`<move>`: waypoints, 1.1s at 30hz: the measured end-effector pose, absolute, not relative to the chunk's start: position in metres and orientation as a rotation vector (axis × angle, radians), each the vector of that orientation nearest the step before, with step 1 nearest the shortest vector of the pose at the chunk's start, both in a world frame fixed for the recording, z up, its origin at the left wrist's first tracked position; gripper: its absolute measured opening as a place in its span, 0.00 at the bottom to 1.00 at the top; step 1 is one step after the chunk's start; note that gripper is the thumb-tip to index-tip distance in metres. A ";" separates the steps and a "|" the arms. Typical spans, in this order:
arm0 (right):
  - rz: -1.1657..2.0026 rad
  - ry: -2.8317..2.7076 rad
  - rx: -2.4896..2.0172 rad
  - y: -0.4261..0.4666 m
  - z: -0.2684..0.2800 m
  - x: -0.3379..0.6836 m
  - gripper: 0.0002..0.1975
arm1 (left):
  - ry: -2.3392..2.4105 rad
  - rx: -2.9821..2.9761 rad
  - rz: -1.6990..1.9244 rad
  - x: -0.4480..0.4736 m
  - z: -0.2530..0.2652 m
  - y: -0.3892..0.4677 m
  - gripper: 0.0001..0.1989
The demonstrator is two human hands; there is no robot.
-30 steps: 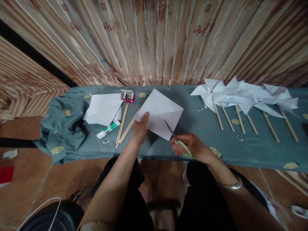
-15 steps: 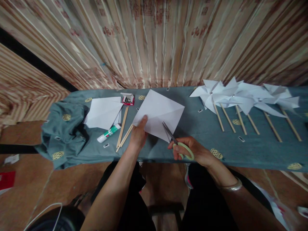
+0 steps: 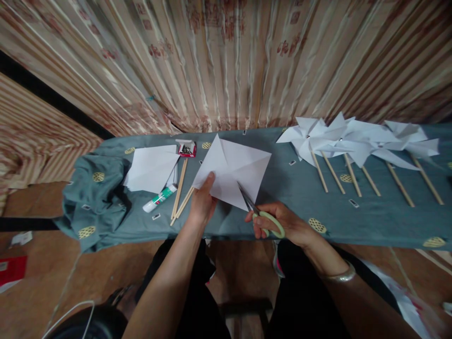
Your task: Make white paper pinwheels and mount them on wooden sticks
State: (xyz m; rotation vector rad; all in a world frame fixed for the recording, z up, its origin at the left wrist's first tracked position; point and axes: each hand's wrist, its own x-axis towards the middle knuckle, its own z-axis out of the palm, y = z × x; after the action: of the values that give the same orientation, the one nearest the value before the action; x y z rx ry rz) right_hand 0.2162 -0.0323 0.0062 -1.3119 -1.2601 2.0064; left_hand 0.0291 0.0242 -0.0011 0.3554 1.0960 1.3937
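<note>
Left hand (image 3: 203,205): thumb on top of the left corner of the sheet (image 3: 243,157), pinching it against fingers beneath, which are mostly hidden; with only this corner gripped, the far side could swing or buckle.
Sheet: held over the middle of the table (image 3: 300,193), one corner toward the curtain (image 3: 229,61); being thin, it could split if a cut runs through its centre.
Scissors (image 3: 252,205): blades at the near corner, pointing far and left; a small wrist turn could send the cut crooked, and a slip could bring the tips toward the left thumb.
Right hand (image 3: 282,223): fingers curled around the light green handles; which finger sits in which loop, I cannot tell.
Bunched cloth (image 3: 95,183): heaped at the left end, well apart.
Paper stack (image 3: 151,165): left, edges uneven.
Glue stick (image 3: 159,197): at the stack's near edge; could roll if bumped.
Sticks (image 3: 179,188): just beside the left hand, most in its way.
Red box (image 3: 193,149): farther back, lid up; small metal pieces (image 3: 186,149) could spill if knocked.
Pinwheels (image 3: 356,134): far right, vanes overlapping; pulling one could snag another.
</note>
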 end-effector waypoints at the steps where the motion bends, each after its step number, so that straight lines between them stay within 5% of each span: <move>1: 2.001 -1.261 -1.308 -0.033 0.006 0.216 0.31 | 1.101 0.352 1.395 0.030 -0.001 0.024 0.13; 33: 1.947 -1.170 -1.268 -0.030 -0.001 0.197 0.28 | 1.127 0.314 1.442 0.030 0.002 0.018 0.13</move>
State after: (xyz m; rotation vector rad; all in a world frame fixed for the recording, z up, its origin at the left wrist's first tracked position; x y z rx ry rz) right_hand 0.1971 -0.0300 -0.0007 -1.2685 -1.1700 1.9467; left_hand 0.0301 0.0177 0.0023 0.3144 1.1274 1.4416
